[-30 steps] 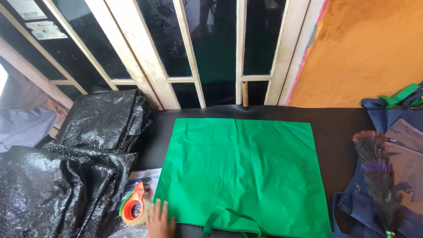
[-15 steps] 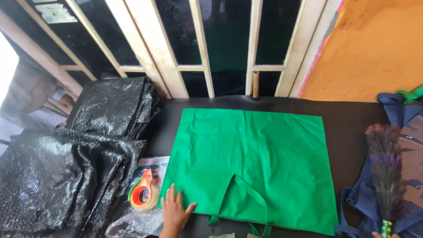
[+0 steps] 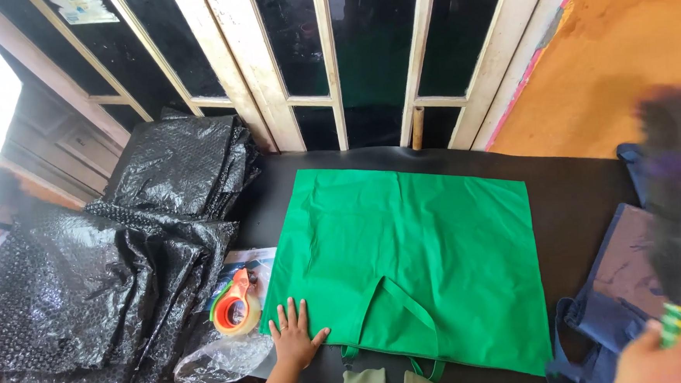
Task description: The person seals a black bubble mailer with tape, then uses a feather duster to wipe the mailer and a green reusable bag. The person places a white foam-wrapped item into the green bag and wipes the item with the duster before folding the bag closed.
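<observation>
A flat green fabric tote bag (image 3: 414, 265) lies spread on the black tabletop, its mouth toward the near edge — smooth, with two looped handles, one folded up onto the cloth. A dark feather duster (image 3: 679, 197) with a green-and-yellow striped handle stands raised at the right, blurred — plumes uppermost.

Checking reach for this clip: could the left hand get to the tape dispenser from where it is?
Probably yes: the left hand lies flat on the green bag's corner, the tape dispenser just beside it, nothing between.
</observation>
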